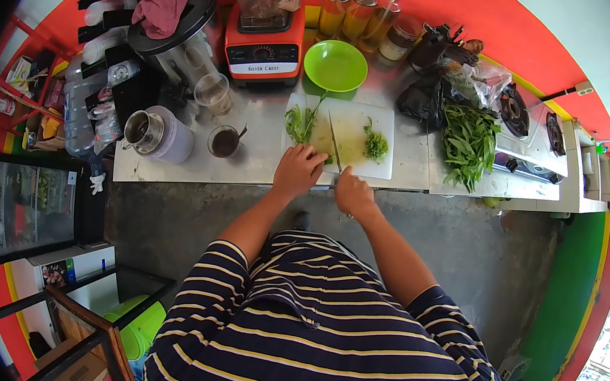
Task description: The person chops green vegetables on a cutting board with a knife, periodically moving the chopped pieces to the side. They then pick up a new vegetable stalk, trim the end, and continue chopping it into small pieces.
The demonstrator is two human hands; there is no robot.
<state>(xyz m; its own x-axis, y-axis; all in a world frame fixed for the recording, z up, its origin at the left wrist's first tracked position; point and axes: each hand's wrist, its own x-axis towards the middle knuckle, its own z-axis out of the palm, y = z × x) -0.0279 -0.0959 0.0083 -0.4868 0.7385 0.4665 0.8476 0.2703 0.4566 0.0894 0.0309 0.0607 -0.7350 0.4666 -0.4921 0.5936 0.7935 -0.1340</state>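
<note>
Striped shirt (326, 330) fills the near view. Left hand (298, 171), fingers curled together, pins herbs (300, 123) on the board (382, 120) w/ knuckles toward the blade, prob. as a guide. Right hand (353, 192), fingers clamped on the knife (334, 142), tip angled away. Chopped pile (376, 145) sits clear at right. Board lies near the desk (255, 165) front edge; open room left of it, bowl (335, 65) behind.

Green bowl (335, 65), white cutting board (374, 127), orange blender base (264, 47), navy-and-cream striped shirt (318, 329).
</note>
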